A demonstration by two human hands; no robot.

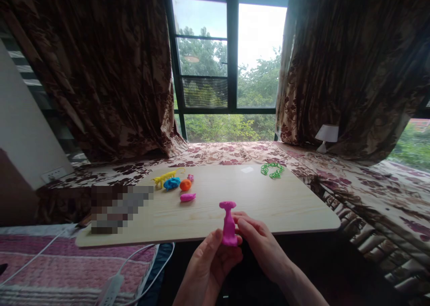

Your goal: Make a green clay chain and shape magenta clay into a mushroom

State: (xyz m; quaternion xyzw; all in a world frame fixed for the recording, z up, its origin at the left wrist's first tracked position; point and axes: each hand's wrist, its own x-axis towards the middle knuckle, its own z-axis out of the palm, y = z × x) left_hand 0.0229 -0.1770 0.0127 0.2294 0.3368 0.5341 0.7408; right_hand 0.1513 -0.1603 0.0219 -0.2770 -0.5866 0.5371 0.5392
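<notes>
A pink clay-like figure [229, 227] stands upright between my two hands, with a narrow middle, a wider base and a T-shaped top. My left hand [208, 259] grips the base, thumb on the near left side and fingers curled beneath. From the right, my right hand [260, 241] pinches the figure's side; some of its fingertips are hidden behind the figure. Further off on the pale wooden board [215, 189] lie a pink roll [187, 197], an orange ball [185, 185], a blue lump [172, 183], a yellow long-bodied figure [164, 179] and a small pink piece [190, 177].
At the board's far right rests a green looped chain [272, 170], with a white paper [247, 170] left of it. A blurred patch [121, 209] covers the left end. Below left, a power strip [110, 290] with white cables lies on pink bedding. Behind are a lamp [327, 135] and window.
</notes>
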